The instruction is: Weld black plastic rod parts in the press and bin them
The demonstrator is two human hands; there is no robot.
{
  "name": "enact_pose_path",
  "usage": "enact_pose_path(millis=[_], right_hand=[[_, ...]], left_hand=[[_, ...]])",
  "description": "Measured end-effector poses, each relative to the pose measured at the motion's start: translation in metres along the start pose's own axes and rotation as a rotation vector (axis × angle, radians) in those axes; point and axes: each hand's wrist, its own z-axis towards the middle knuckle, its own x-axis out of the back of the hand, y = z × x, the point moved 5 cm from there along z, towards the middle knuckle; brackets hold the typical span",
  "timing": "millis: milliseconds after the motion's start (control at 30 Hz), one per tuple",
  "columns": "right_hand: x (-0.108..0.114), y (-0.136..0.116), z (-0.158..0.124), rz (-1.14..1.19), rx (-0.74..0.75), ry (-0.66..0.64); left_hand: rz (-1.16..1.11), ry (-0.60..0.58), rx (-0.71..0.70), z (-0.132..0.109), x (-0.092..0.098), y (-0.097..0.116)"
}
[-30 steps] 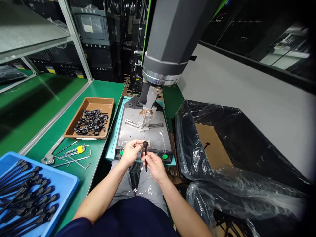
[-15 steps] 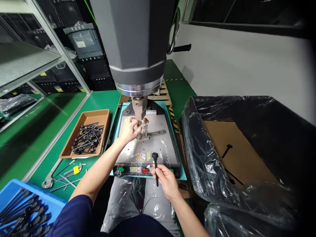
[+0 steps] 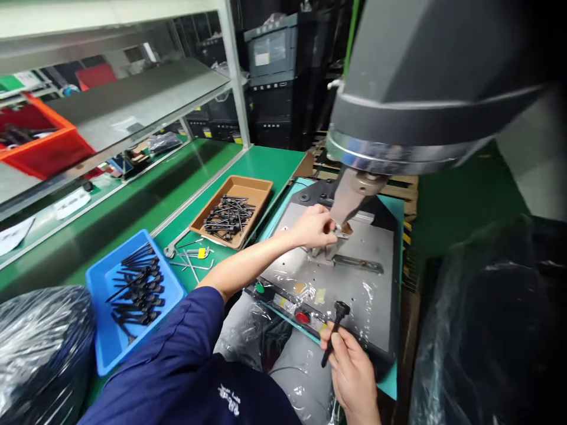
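Note:
My right hand [image 3: 352, 363] pinches a black rod-like part with a knobbed head [image 3: 340, 313]. The part tilts, head up, over the front edge of the machine's grey metal base plate [image 3: 372, 289]. At the small metal fixture [image 3: 325, 254], beneath the tapered metal tool head [image 3: 349, 195], my left hand [image 3: 316, 227] is closed with thumb and fingers together. What its fingertips hold is hidden. A slotted metal bar [image 3: 358, 263] lies on the plate beside the fixture.
A brown tray [image 3: 261, 184] and a blue bin [image 3: 100, 348] hold black parts to the left. Hex keys [image 3: 199, 262] lie between them. The large grey machine body [image 3: 420, 77] overhangs the plate. A red button [image 3: 302, 317] sits along its front. A plastic-lined container [image 3: 482, 330] stands right.
The view has swung left, bringing the blue bin and an orange-red crate into sight. My left hand stays at the fixture; my right hand still holds the black part, now more tilted.

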Motion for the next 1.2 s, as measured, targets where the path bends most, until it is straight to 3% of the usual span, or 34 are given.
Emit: enact_pose_path(millis=[233,433,533,633,700,767,900,1033,1133,1200], right_hand=[[0.002,0.001,-0.009,0.013,-0.053,0.043],[0.004,-0.003,-0.015,-0.113,-0.058,0.010],[0.002,-0.007,-0.019,-0.203,-0.027,-0.011],[-0.009,-0.012,-0.023,-0.221,-0.011,-0.061],[-0.022,-0.014,-0.025,-0.198,-0.025,-0.106],[-0.039,-0.013,-0.024,-0.182,-0.043,-0.152],[-0.096,-0.007,-0.023,-0.188,-0.083,-0.332],[-0.170,0.004,-0.029,-0.184,-0.124,-0.584],[-0.215,0.017,-0.034,-0.173,-0.164,-0.718],[-0.236,0.026,-0.037,-0.168,-0.171,-0.776]], left_hand=[[0.184,0.040,-0.027,-0.013,0.002,0.011],[0.045,-0.032,0.207,-0.005,-0.008,0.007],[-0.077,-0.091,0.260,-0.006,-0.014,0.006],[-0.156,0.036,0.273,-0.030,-0.006,-0.002],[-0.215,0.174,0.280,-0.066,0.003,-0.010],[-0.324,0.263,0.321,-0.118,0.008,-0.021],[-0.605,0.290,0.521,-0.250,-0.003,-0.035],[-0.675,0.328,0.803,-0.380,-0.016,-0.037],[-0.620,0.300,1.012,-0.455,-0.020,-0.039],[-0.583,0.331,1.080,-0.490,-0.015,-0.039]])
